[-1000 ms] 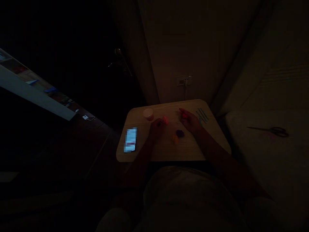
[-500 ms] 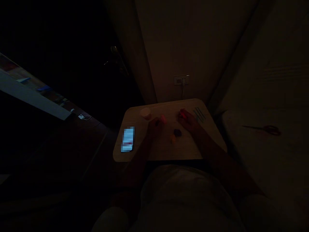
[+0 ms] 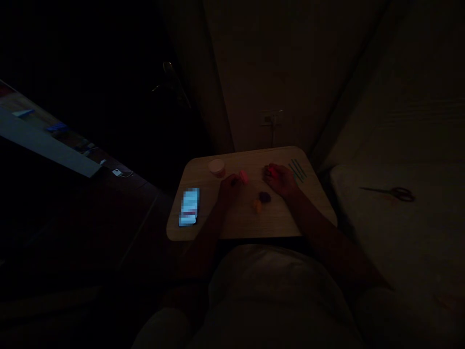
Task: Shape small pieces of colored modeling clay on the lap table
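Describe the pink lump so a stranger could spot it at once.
Find the pale, round-cornered table, then the left hand over it. The pink lump is right next to that hand, to the right of the tub. Its pink colour sets it apart from the orange lump and the purple lump, which lie closer to the table's near edge.

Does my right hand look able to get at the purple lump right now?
Probably yes: the purple lump lies on the table close to the right hand, nothing visible between them, though that hand seems to hold a red lump.
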Demonstrator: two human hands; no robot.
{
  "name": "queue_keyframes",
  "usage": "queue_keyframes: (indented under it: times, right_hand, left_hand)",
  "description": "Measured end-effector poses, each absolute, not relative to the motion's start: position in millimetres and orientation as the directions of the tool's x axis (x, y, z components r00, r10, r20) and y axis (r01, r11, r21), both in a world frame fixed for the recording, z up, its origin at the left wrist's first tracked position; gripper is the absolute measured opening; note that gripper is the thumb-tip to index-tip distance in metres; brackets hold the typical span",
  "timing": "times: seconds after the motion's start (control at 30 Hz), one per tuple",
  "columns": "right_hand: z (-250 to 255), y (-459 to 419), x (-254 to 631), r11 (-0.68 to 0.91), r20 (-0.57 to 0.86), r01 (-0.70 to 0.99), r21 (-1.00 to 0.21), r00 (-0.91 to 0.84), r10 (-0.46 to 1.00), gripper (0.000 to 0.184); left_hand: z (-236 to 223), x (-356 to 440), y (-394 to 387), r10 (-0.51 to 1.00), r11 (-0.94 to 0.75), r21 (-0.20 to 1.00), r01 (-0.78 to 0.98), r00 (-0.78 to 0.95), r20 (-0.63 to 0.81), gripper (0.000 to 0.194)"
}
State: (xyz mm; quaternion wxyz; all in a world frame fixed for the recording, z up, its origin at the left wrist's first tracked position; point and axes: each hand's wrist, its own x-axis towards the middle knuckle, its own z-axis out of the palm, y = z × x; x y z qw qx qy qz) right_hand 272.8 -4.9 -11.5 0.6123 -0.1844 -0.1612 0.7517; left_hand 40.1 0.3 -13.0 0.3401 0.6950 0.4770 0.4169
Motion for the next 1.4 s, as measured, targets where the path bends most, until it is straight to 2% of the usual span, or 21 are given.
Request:
queue_keyframes:
  times: [0.27,0.53,0.67,0.73,0.87,0.97,1.23,1.33,1.4]
  right_hand:
    - [-16.5,-0.9,269.8,-0.13,-0.107,-0.832,-0.539,-0.086,0.991,0.013]
    - [-18.4,-1.4,267.9,-0.112,-0.11,-0.863,-0.492,-0.066,0.992,0.016]
    - [-13.1,-3.3,270.0,-0.188,-0.119,-0.87,-0.456,-0.15,0.982,0.011]
    - [-8.5,-6.3,272.5,-0.203,-0.093,-0.878,-0.434,-0.181,0.979,0.02]
    - [0.3,-14.3,275.5,-0.147,-0.024,-0.881,-0.45,-0.152,0.988,0.055]
    - [2.7,-18.1,274.8,-0.117,-0.033,-0.867,-0.484,-0.116,0.993,0.067]
    - [-0.9,-17.1,276.0,-0.086,-0.123,-0.799,-0.595,-0.016,0.992,0.068]
    - [-1.1,-17.1,277.4,-0.063,-0.099,-0.808,-0.586,-0.006,0.995,0.064]
    - [-1.3,-16.4,276.8,-0.051,-0.053,-0.838,-0.543,-0.026,0.998,0.055]
  left_hand:
    - [-11.5,40.4,-0.2,0.939,-0.333,0.862,0.381,0.214,0.268,0.014]
    - [-7.5,41.3,-2.7,0.944,-0.319,0.861,0.397,0.211,0.253,0.017]
    - [-5.2,41.1,-3.0,0.947,-0.313,0.851,0.422,0.206,0.246,0.016]
    - [-3.5,41.2,-4.0,0.942,-0.327,0.848,0.416,0.219,0.256,0.015]
    - [-2.1,41.8,-5.8,0.942,-0.325,0.85,0.413,0.221,0.253,0.016]
    - [-3.3,41.6,-5.1,0.95,-0.3,0.851,0.431,0.211,0.228,0.017]
    - [-4.2,41.0,-4.7,0.946,-0.313,0.866,0.391,0.205,0.249,0.016]
    - [-4.7,41.5,-4.7,0.946,-0.314,0.874,0.37,0.2,0.254,0.016]
    - [-5.4,41.4,-4.3,0.945,-0.316,0.88,0.355,0.2,0.259,0.015]
